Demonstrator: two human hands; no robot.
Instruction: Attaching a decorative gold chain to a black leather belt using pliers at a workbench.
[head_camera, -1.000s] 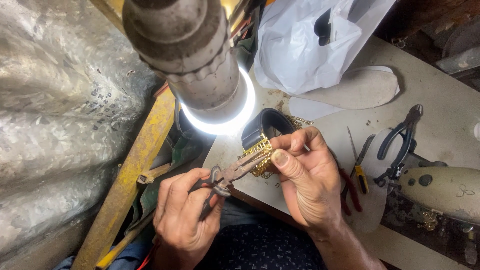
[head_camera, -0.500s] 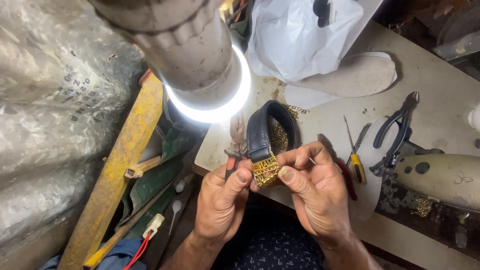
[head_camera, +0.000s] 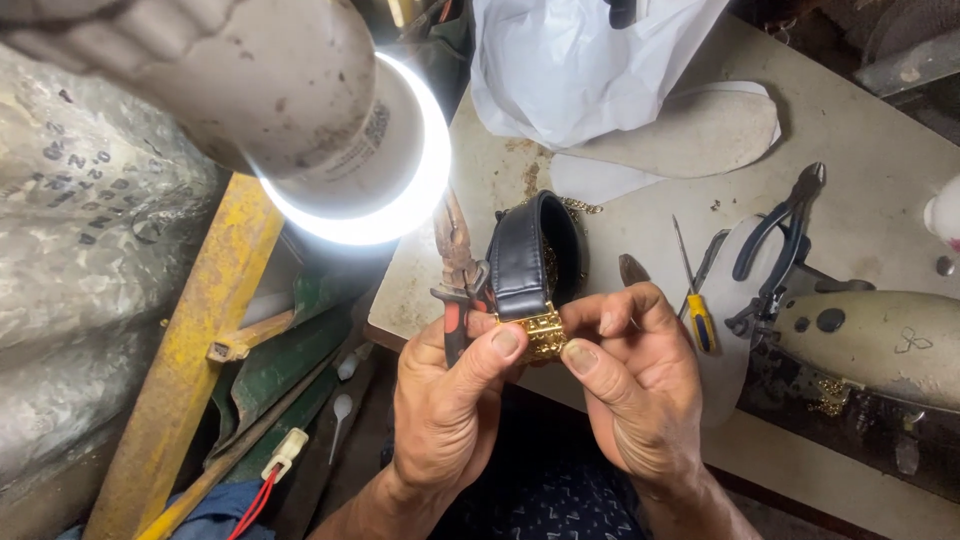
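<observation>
Since a second ago, both hands have risen from low beside the table edge, and the pliers that then pinched the gold buckle now stand upright with their tip free.

A pale, stained table (head_camera: 880, 130) fills the upper right, under a bright ring lamp (head_camera: 350, 150). Taking the black strap (head_camera: 525, 255) as landmark: a white plastic bag (head_camera: 580, 60) lies beyond it, a pale shoe insole (head_camera: 690, 130) to its upper right, a yellow-handled screwdriver (head_camera: 697, 310) and dark cutters (head_camera: 780, 230) further right, and a yellow beam (head_camera: 190, 370) runs well to its left.

Left hand (head_camera: 445, 410) comes up from below, fingers closed around the pliers (head_camera: 458, 270), thumb pressed on the gold buckle (head_camera: 545, 335). Right hand (head_camera: 640, 390) faces it, thumb and forefinger pinching the same buckle from the other side.

The strap arches upward as a loop just above both thumbs, its buckle end held between them, at the table's near edge.
</observation>
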